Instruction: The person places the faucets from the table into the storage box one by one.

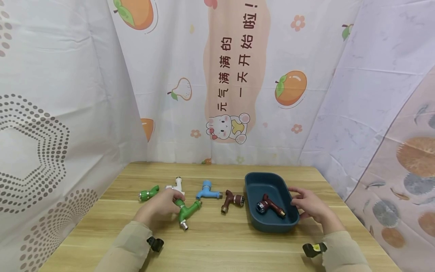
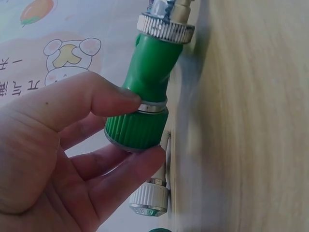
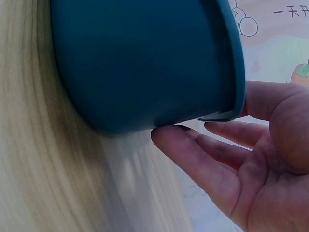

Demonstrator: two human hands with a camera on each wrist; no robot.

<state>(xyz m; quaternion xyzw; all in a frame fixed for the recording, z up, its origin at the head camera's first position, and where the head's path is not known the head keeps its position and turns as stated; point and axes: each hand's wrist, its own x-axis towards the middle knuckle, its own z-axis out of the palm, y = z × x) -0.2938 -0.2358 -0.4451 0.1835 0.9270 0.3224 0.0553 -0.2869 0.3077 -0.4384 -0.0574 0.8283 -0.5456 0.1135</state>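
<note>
My left hand (image 1: 161,205) pinches a green tap (image 1: 188,212) by its ribbed knob end. In the left wrist view the thumb lies on the tap's silver ring, with fingers behind and under the green knob (image 2: 136,129). A metal collar (image 2: 165,30) shows at the tap's far end. On the right, my right hand (image 1: 310,204) grips the side of a dark blue tub (image 1: 263,183) at its rim. The right wrist view has fingers against the tub's outer wall (image 3: 145,63). Inside the tub lies a dark red tap (image 1: 272,206) with a brass end.
Between my hands, a blue tap (image 1: 208,192) and a maroon tap (image 1: 232,201) lie on the wooden table (image 1: 217,245). A white tap (image 1: 178,184) lies behind my left hand, and another green tap (image 1: 148,193) to its left. Printed curtains (image 1: 183,124) enclose the table.
</note>
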